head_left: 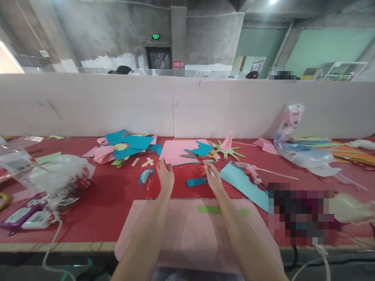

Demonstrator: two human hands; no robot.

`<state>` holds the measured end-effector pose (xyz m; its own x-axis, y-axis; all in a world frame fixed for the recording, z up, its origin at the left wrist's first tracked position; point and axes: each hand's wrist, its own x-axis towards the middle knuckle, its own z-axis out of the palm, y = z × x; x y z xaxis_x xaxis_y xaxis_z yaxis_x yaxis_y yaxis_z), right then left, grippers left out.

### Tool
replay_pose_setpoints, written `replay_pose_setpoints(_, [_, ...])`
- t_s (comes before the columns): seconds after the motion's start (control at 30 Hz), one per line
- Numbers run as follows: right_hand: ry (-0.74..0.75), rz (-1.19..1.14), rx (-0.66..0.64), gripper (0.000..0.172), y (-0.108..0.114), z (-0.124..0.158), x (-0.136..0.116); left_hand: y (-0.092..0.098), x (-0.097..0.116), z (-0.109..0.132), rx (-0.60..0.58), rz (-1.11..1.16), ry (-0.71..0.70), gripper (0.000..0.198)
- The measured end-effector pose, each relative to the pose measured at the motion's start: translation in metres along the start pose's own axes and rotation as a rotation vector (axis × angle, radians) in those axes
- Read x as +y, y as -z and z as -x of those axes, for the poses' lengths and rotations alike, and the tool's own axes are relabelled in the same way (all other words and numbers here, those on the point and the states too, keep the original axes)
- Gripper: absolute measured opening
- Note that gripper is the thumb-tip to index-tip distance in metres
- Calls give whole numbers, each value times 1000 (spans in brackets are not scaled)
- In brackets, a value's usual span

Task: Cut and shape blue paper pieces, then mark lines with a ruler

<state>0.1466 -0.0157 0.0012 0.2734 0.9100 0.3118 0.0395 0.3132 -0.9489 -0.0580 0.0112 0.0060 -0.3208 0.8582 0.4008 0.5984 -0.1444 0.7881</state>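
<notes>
My left hand is raised over a shiny red board, fingers apart and nothing visible in them. My right hand is closed round a slim white pen; its tip is too small to make out. Beside the right fingers a short blue paper strip lies on the red board. Just beyond this hand are scissors and a cut blue paper piece, both over pink paper sheets. A curled light-blue paper piece sits left of my left hand.
A pink glue gun rests by a light-blue sheet on the right. Blue and pink paper scraps pile up at the back left. A plastic bag and purple packet lie left. A white partition stands behind.
</notes>
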Motion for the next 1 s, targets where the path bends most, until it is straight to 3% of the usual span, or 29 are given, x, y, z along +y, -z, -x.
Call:
replay_pose_setpoints(0.07, [5, 16, -2, 37, -1, 1, -2, 3, 3, 1, 97, -80, 15, 40])
replay_pose_setpoints(0.13, [1, 9, 9, 38, -1, 1, -3, 3, 9, 5, 59, -95, -62, 27])
replay_pose_setpoints(0.17, [-2, 2, 18, 38, -1, 1, -2, 2, 13, 8, -36, -54, -119, 21])
replay_pose_setpoints(0.27, [0, -7, 43, 38, -1, 0, 0, -4, 24, 21, -481, 43, -256, 15])
replay_pose_setpoints(0.33, [-2, -10, 43, 39, 0, -1, 1, -7, 29, 29, -634, -30, -367, 24])
replay_pose_setpoints(0.4, [-6, 9, 45, 40, 0, -2, 2, -10, 30, 33, -692, -95, -409, 36])
replay_pose_setpoints(0.83, [16, 59, 103, 49, 2, -2, 4, -13, 20, 31, -672, -3, -426, 27])
replay_pose_setpoints(1.0, [143, 189, 315, 44, 10, -6, 13, -12, 22, 31, -670, -33, -431, 24])
